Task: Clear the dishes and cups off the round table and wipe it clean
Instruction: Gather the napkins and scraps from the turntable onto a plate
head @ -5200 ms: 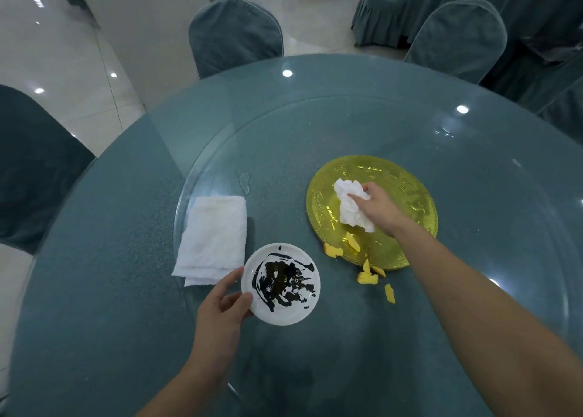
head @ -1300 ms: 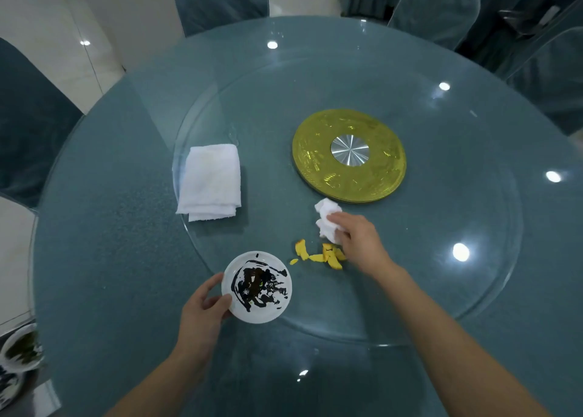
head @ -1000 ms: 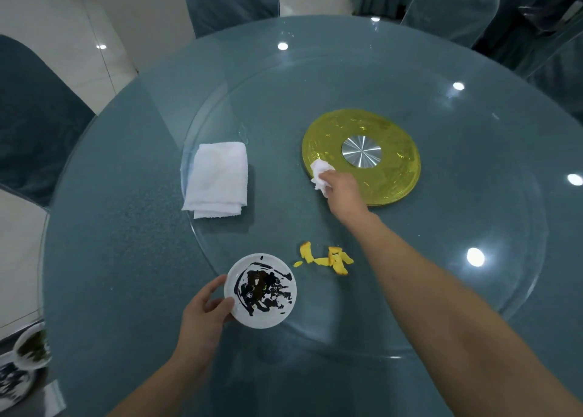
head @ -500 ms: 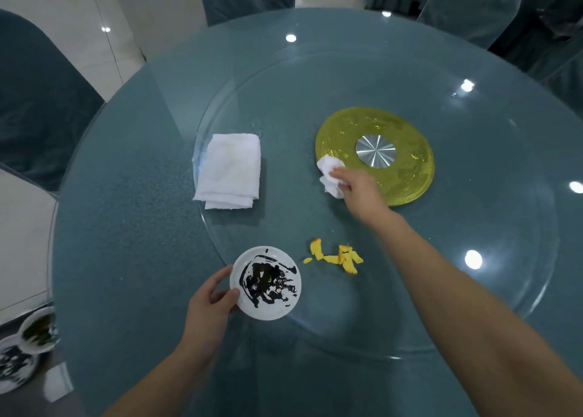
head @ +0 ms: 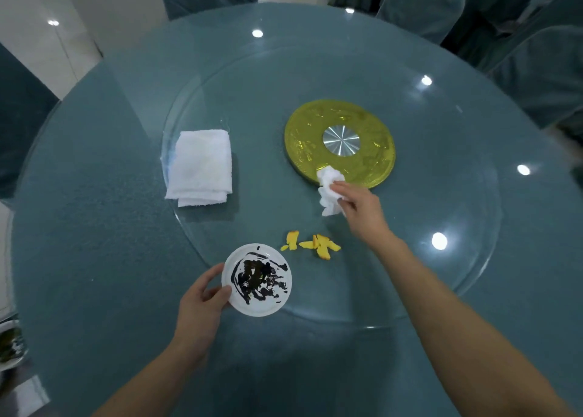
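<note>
A small white plate (head: 257, 279) smeared with dark sauce sits at the near edge of the glass turntable (head: 410, 259) on the round table (head: 79, 227). My left hand (head: 202, 303) grips its left rim between thumb and fingers. My right hand (head: 359, 208) holds a crumpled white tissue (head: 328, 192) against the glass, just below the gold disc (head: 340, 142) at the turntable's centre. Several yellow food scraps (head: 315, 244) lie on the glass between the tissue and the plate. A folded white towel (head: 200, 167) rests on the turntable's left side.
Teal-covered chairs (head: 422, 3) ring the far and right sides of the table. Another covered chair (head: 19, 116) stands at the left. Dirty dishes (head: 9, 344) show at the lower left edge, below table level.
My right hand has slid the tissue from the gold disc's left edge down toward me, to just below the disc. My left hand still grips the sauce plate.
</note>
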